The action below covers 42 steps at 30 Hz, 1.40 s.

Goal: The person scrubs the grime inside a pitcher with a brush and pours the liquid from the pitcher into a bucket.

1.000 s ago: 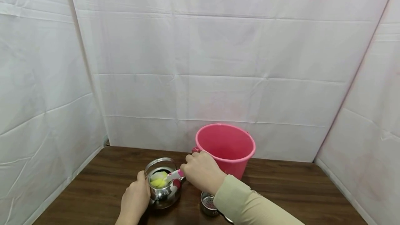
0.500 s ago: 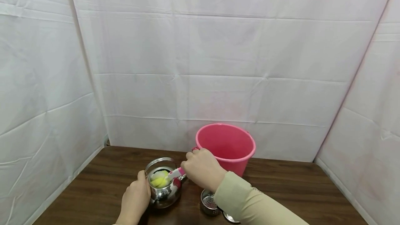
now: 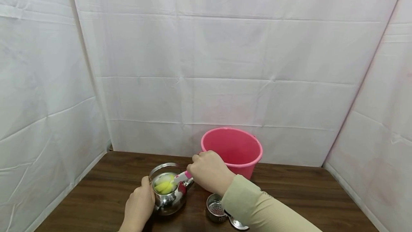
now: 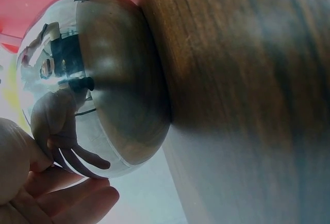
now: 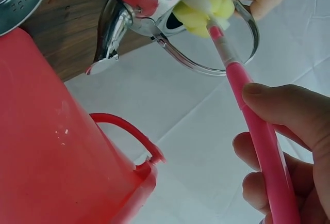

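Observation:
A shiny steel kettle [image 3: 169, 203] stands on the table, its mouth open and its arched handle [image 3: 164, 165] upright. My left hand [image 3: 140, 203] grips the kettle at its left rim, near the base of the handle; in the left wrist view its fingers [image 4: 77, 198] lie along the round body. With my right hand [image 3: 210, 173] I hold the pink handle of a sponge brush [image 5: 258, 131], thumb along the top and fingers curled beneath. The brush's yellow and white sponge head [image 3: 165, 184] sits in the kettle's mouth. The spout [image 5: 111, 30] points toward the bucket.
A pink bucket [image 3: 246, 170] with a red-pink handle [image 5: 124, 123] stands just behind my right hand. A perforated steel strainer [image 3: 215, 214] and a kettle lid [image 3: 239, 225] lie near the right forearm. White cloth [image 3: 225, 63] walls off the back and sides of the wooden table [image 3: 305, 196].
My right hand has shifted slightly up and to the right with the brush, and the sponge has shifted a little in the kettle's mouth. The left hand and kettle stay in place.

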Tool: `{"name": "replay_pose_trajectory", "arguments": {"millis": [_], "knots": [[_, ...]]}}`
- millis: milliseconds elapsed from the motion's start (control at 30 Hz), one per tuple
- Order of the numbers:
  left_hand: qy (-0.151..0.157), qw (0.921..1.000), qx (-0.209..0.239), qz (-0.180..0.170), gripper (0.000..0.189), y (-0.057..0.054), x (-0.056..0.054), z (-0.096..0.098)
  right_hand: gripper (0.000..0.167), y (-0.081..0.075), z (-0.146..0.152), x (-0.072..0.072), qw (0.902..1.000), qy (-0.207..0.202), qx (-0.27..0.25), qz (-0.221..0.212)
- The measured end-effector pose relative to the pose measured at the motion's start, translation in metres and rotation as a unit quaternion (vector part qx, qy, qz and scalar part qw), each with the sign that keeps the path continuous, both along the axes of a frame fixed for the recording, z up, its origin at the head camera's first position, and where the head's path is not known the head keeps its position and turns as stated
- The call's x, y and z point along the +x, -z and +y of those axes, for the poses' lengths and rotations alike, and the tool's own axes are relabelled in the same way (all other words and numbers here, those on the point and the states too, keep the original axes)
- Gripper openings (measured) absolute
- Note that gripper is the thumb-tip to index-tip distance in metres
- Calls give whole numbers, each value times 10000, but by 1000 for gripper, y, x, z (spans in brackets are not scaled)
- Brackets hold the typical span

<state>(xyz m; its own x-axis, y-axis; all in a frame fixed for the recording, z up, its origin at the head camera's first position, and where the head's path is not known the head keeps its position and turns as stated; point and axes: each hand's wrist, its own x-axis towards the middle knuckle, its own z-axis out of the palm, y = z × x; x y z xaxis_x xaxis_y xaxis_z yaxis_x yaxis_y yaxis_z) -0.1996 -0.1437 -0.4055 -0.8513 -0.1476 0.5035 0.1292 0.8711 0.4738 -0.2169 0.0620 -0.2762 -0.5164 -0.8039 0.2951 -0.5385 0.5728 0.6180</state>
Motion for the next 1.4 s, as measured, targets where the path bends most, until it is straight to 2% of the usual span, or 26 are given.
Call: {"name": "replay_pose_trajectory", "arguments": {"millis": [733, 967, 1400], "knots": [[-30, 10000, -27, -61, 10, -1, 0, 3, 11, -14, 1, 6, 9999, 130, 91, -56], [-57, 9998, -33, -167, 12, -2, 0, 0, 11, -22, 2, 9, 9997, 195, 70, -146], [-45, 9998, -16, -218, 13, 0, -3, -4, 11, -26, 3, 12, 9997, 209, 35, -154]]}}
